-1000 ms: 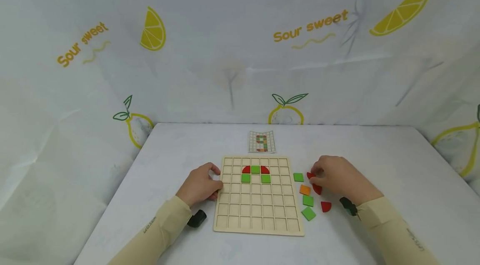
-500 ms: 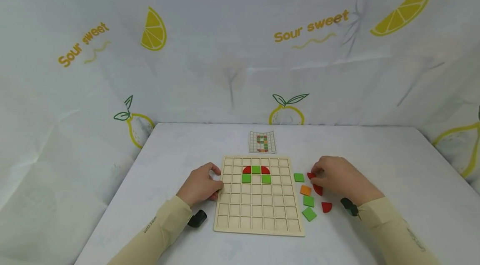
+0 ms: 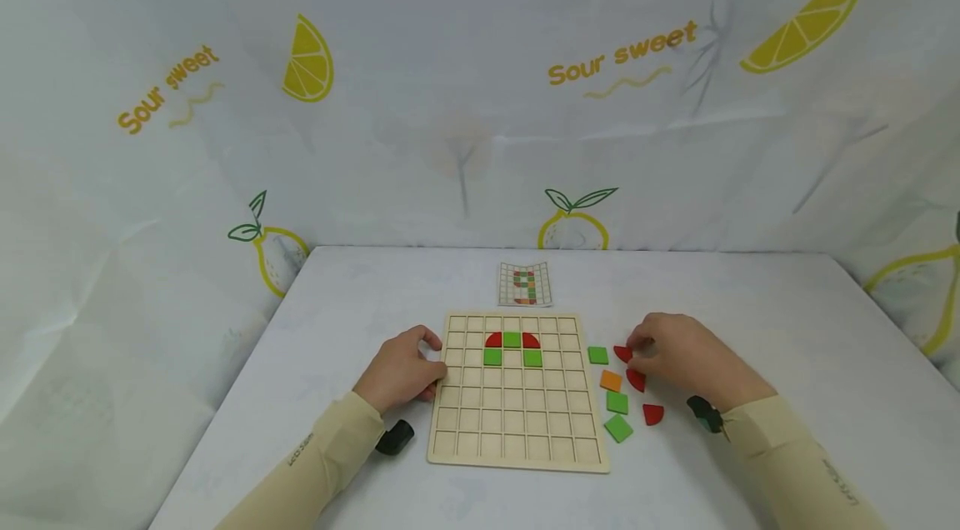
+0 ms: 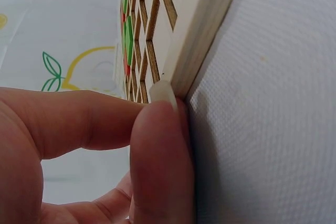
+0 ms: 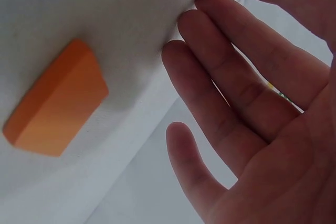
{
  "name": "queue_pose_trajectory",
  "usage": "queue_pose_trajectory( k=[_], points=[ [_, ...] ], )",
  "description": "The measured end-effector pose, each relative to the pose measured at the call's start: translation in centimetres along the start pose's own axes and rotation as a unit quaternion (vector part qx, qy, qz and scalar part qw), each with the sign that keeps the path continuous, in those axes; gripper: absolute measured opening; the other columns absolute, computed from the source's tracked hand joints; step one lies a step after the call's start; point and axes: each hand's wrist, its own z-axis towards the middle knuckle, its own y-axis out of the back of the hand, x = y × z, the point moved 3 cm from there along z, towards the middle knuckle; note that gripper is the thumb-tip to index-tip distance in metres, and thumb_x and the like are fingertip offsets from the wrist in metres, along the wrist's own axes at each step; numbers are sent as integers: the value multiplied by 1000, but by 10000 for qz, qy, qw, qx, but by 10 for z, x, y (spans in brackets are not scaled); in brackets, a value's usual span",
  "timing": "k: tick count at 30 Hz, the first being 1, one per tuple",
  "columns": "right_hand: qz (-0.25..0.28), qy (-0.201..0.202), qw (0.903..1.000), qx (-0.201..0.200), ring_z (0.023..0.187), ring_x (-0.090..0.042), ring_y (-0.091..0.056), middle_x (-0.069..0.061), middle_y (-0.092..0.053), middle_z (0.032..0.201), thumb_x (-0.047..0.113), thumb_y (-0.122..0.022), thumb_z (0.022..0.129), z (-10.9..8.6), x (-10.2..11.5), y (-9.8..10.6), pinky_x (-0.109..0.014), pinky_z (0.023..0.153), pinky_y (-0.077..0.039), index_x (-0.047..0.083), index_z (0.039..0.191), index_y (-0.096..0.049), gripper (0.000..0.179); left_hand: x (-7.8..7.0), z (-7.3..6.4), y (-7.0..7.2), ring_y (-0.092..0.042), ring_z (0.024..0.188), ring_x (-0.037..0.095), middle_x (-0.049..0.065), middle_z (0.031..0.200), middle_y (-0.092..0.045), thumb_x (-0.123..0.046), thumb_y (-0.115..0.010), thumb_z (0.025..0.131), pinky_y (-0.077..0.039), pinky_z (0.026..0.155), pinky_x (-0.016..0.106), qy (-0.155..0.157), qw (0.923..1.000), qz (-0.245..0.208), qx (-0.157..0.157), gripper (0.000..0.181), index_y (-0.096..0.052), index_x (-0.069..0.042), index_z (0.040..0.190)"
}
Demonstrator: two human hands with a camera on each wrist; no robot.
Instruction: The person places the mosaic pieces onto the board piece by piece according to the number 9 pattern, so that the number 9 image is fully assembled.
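Left hand (image 3: 401,367) pinched board (image 3: 517,397) by its edge. Right hand (image 3: 681,349) had red piece (image 3: 622,353) at fingertips, pinch unclear; careless thumb could've nudged adjacent red quarter (image 3: 636,381).

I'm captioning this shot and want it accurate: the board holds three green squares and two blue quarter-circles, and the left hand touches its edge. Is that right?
Not quite: the two quarter-circles on the board are red, not blue, as the head view shows. The three green squares and the left hand touching its edge are right.
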Motion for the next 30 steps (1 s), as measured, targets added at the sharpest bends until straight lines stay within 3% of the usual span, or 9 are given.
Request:
queue_pose_trajectory(
  k=[12, 19, 30],
  points=[
    [92, 198, 9997, -77, 95, -20, -66, 1, -75, 103, 26, -84, 90, 0, 13, 5, -46, 88, -61, 12, 107, -81, 22, -1, 0, -1, -68, 57, 14, 4, 69, -70, -11, -70, 89, -52, 63, 28, -4, 10000, -6, 31, 32, -64, -10, 120],
    [-52, 564, 9984, -73, 87, -13, -62, 4, -74, 101, 27, -86, 91, 10, 49, 2, -37, 84, -59, 15, 106, -82, 20, -1, 0, 1, -68, 58, 14, 4, 69, -71, -12, -70, 89, -52, 63, 28, -7, 10000, -2, 0, 31, -64, -10, 120],
    [-195, 1219, 9922, -152, 90, -10, -66, 9, -72, 96, 27, -88, 90, 24, 108, -11, -38, 90, -58, 18, 100, -84, 14, 2, 1, 1, -68, 58, 15, 4, 67, -70, -13, -70, 90, -51, 66, 29, 26, 10000, 41, 43, 31, -64, -11, 120]
  ],
)
